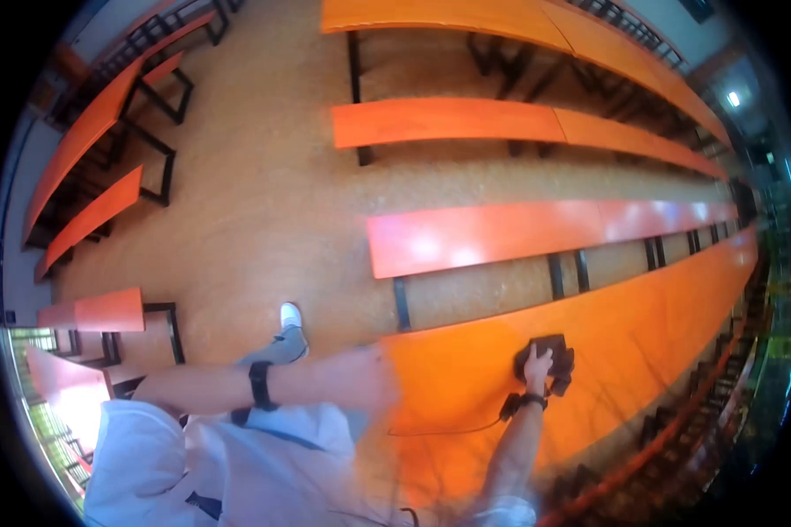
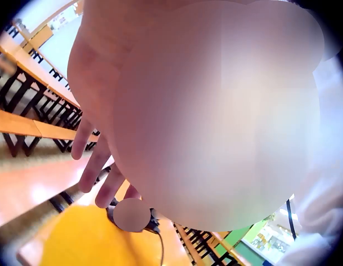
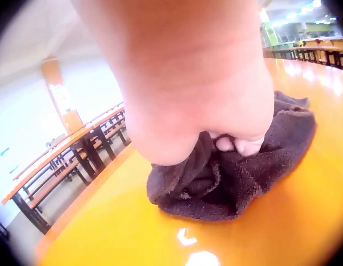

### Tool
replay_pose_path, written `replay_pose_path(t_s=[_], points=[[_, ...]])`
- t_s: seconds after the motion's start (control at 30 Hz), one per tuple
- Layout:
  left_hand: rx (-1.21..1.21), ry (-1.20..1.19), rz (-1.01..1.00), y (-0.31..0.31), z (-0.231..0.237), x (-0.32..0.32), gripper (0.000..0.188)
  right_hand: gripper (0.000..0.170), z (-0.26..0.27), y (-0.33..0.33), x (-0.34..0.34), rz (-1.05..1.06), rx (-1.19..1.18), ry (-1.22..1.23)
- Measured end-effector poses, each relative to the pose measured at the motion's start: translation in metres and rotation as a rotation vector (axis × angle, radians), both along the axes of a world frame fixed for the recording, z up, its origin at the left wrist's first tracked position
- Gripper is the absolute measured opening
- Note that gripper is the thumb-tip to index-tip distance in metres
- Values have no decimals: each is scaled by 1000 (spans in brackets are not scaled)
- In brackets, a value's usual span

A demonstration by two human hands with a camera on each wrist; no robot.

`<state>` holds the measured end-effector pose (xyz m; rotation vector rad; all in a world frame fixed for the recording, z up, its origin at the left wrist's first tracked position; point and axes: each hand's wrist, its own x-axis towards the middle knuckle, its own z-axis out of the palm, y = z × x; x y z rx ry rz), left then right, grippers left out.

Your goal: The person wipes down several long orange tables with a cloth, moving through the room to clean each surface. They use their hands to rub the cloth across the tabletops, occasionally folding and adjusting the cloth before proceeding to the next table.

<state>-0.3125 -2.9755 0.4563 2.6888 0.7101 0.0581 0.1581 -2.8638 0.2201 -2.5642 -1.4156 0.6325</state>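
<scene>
A dark cloth (image 1: 551,358) lies bunched on the orange tabletop (image 1: 466,369), beneath my right hand (image 1: 539,364). In the right wrist view my right hand (image 3: 210,105) grips this dark brown cloth (image 3: 238,185), its fingertips curled into the folds; the thumb is not clearly seen. My left hand (image 2: 102,149) hangs with its fingers apart and fairly straight in the left wrist view, and no object shows in it. A large blurred patch hides part of that view. In the head view the left forearm reaches the table's near left corner, where the hand is too blurred to make out.
Long orange benches (image 1: 448,123) and another table (image 1: 466,22) stand beyond the worktable. More tables and benches (image 1: 97,220) line the left side, across a brown floor (image 1: 237,176). A thin cable (image 1: 448,432) runs over the tabletop to the right wrist.
</scene>
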Motion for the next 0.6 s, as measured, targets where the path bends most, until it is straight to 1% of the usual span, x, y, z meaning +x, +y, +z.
replay_pose_path(t_s=[0.07, 0.13, 0.17, 0.27, 0.3, 0.33, 0.37, 0.4, 0.43, 0.47, 0.5, 0.53, 0.57, 0.6], points=[[172, -37, 32, -3, 19, -45, 16, 56, 8, -36, -25, 29, -3, 20], [214, -40, 75, -11, 26, -89, 15, 54, 6, -70, -54, 62, 12, 13], [220, -49, 104, -25, 29, -107, 14, 53, 9, -94, -72, 54, 24, -14], [252, -158, 181, -39, 29, -164, 12, 52, 23, -148, -127, 97, -17, 23], [286, -124, 205, -41, 14, -191, 12, 51, 23, -167, -146, 124, -5, 9], [340, -76, 226, -33, -16, -219, 12, 50, 20, -171, -178, 151, 28, 9], [374, -40, 250, -28, -43, -244, 12, 48, 30, -181, -202, 195, 28, 46], [80, 2, 500, -26, -65, -274, 13, 48, 33, -190, -226, 186, 36, 60], [-58, 91, 618, -31, -96, -309, 15, 48, 36, -202, -247, 175, 39, 71], [-183, 191, 737, -36, -127, -344, 16, 47, 39, -213, -264, 165, 39, 81], [-134, 345, 737, -53, -163, -383, 18, 46, 39, -222, -281, 153, 91, 65], [-226, 288, 861, -79, -183, -417, 20, 45, 27, -229, -288, 177, 210, 46], [-321, 229, 985, -112, -203, -452, 21, 45, 30, -234, -302, 74, 163, -22], [-237, -23, 1146, -150, -244, -486, 20, 45, 29, -232, -313, -34, 123, -85]])
